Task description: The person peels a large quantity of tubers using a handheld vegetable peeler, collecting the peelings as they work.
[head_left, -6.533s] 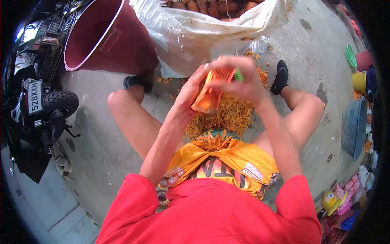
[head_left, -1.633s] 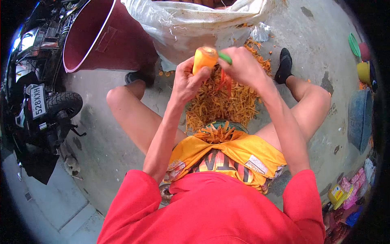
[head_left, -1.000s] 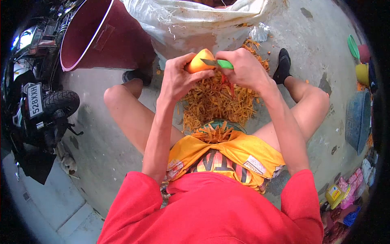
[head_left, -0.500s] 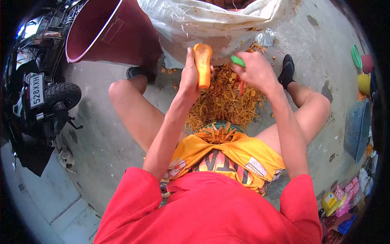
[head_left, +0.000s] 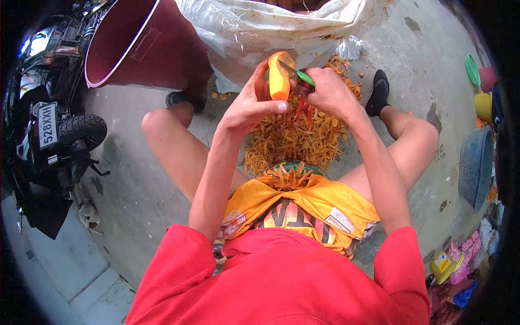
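Note:
My left hand (head_left: 249,103) is closed around a thick peeled carrot (head_left: 279,81), bright orange, held tilted with a cut face at its top. My right hand (head_left: 331,91) grips a small knife (head_left: 305,78) by its green handle. The knife's blade points up and left and lies against the carrot's upper right side. Something red and stringy (head_left: 305,114) hangs below my right hand; I cannot make out what it is. Under both hands a heap of orange peelings (head_left: 292,141) with round end slices covers the floor between my legs.
A white woven sack (head_left: 260,32) stands ahead, beside a tilted maroon bucket (head_left: 179,49). At left is a parked motorcycle (head_left: 49,124). Along the right edge are a blue-grey basin (head_left: 476,168), a yellow container (head_left: 443,265) and plastic bags. More peelings lie on my lap (head_left: 292,179).
The knife has come left from beside the carrot onto its upper part. My left hand has turned and shifted the carrot slightly right, with the thumb now across its lower end.

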A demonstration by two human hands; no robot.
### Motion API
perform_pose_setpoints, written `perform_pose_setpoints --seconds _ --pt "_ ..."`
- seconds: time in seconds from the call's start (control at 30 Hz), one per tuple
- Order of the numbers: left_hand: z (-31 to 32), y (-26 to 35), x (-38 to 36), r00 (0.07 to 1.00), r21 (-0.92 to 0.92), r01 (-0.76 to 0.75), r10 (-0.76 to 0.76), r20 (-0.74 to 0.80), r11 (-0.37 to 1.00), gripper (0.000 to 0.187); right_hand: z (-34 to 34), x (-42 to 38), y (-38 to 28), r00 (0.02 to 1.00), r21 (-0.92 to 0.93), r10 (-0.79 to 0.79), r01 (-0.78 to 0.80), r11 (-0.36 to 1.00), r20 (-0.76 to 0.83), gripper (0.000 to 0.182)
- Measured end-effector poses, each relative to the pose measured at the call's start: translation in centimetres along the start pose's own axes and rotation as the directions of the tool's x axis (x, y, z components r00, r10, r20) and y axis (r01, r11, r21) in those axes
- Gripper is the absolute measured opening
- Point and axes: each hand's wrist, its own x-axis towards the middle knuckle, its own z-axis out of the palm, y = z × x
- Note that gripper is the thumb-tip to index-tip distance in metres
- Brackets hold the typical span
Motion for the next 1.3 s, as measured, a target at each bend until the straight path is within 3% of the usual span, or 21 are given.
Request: perform_pose_setpoints --seconds 0.13,0.2,0.27,0.43,0.5,0.73,0.83,0.93,1.0,1.07,1.1,1.13,1.2,1.27,1.3 --pt "0.0 -0.6 0.1 0.999 -0.018 -0.033 0.033 -0.016 0.999 0.111 -0.6 -0.3 -1.2 0.999 0.023 -0.044 0.043 0.999 0.027 0.02" --pt "0.1 -0.7 0.1 0.997 -0.13 -0.054 0.045 -0.07 0.99 0.104 -1.5 -1.0 -2.9 0.997 0.061 -0.047 0.044 0.997 0.055 0.022" --pt "-0.4 -1.1 0.4 0.993 -0.079 -0.103 0.098 -0.07 0.992 0.104 -1.8 -1.7 -3.9 0.983 0.252 -0.12 0.082 0.964 0.139 0.024" --pt "0.0 -1.0 0.7 0.984 -0.039 -0.175 0.173 -0.052 0.984 0.105 -1.8 -1.8 -4.1 0.985 0.236 -0.151 0.127 0.963 0.087 0.023" --pt "-0.1 -1.1 0.9 0.974 0.014 -0.219 0.22 -0.061 0.976 0.107 -1.4 -1.6 -3.9 0.988 0.15 -0.151 0.147 0.978 0.015 0.02" --pt "0.7 -1.2 0.8 0.966 0.175 -0.246 0.256 -0.039 0.953 0.108 -0.2 -0.2 -2.0 0.995 0.066 -0.101 0.102 0.993 -0.022 0.013" --pt "1.2 -0.9 0.6 0.966 0.14 -0.204 0.222 -0.133 0.969 0.107 0.3 0.5 -1.6 0.992 -0.051 -0.104 0.101 0.994 -0.07 0.012" --pt "1.2 -0.9 0.4 0.962 0.141 -0.181 0.205 -0.178 0.973 0.108 0.4 1.0 -1.1 0.992 -0.207 -0.06 0.037 0.978 -0.107 0.012" --pt "0.5 -1.1 0.5 0.969 0.144 -0.123 0.15 -0.196 0.982 0.111 0.1 2.0 -0.5 0.988 -0.381 0.106 -0.143 0.914 -0.115 0.013" --pt "1.0 -0.8 0.1 0.98 0.12 -0.145 0.159 -0.118 0.982 0.112 0.3 3.7 4.6 0.953 -0.232 0.3 -0.3 0.925 -0.036 0.019" --pt "1.3 -0.5 -0.1 0.985 0.098 -0.165 0.169 -0.035 0.982 0.112 -1.1 4.3 5.4 0.93 -0.254 0.358 -0.327 0.91 0.088 0.022" --pt "1.8 -0.1 -0.3 0.988 0.063 -0.154 0.156 -0.021 0.986 0.113 -1.3 4.2 5.7 0.93 -0.254 0.359 -0.33 0.909 0.075 0.022" --pt "1.4 0.2 -0.2 0.99 0.041 -0.142 0.142 0.011 0.989 0.115 -1.0 3.5 5.7 0.981 -0.382 0.14 -0.183 0.906 -0.137 0.024" --pt "1.0 0.1 0.0 0.985 0.059 -0.17 0.172 -0.022 0.984 0.116 -2.0 1.9 2.5 0.982 -0.338 0.084 -0.139 0.931 -0.171 0.026" --pt "0.7 0.2 0.1 0.982 0.088 -0.181 0.186 -0.047 0.98 0.117 -2.7 1.2 0.8 0.991 -0.195 0.057 -0.08 0.977 -0.12 0.025"
